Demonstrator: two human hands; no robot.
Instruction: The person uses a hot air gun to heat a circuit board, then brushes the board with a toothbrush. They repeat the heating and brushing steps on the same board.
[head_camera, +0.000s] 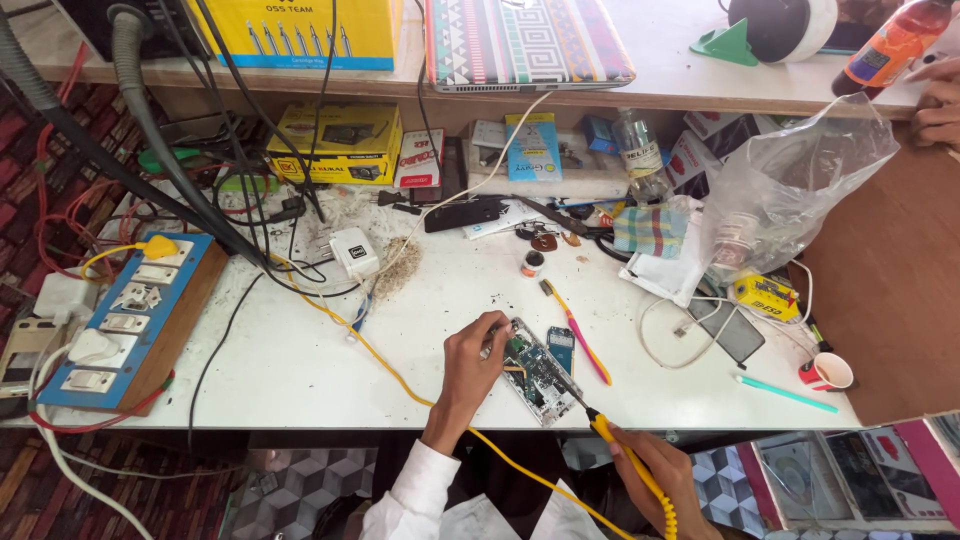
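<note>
Right hand holds soldering iron beside toothbrush.

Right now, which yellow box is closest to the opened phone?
The small yellow box right of the opened phone, beside the plastic bag; the larger two sit far back.

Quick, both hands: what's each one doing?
Left hand: grip pinning the opened phone.
Right hand: grip closed on the yellow soldering iron.
</note>
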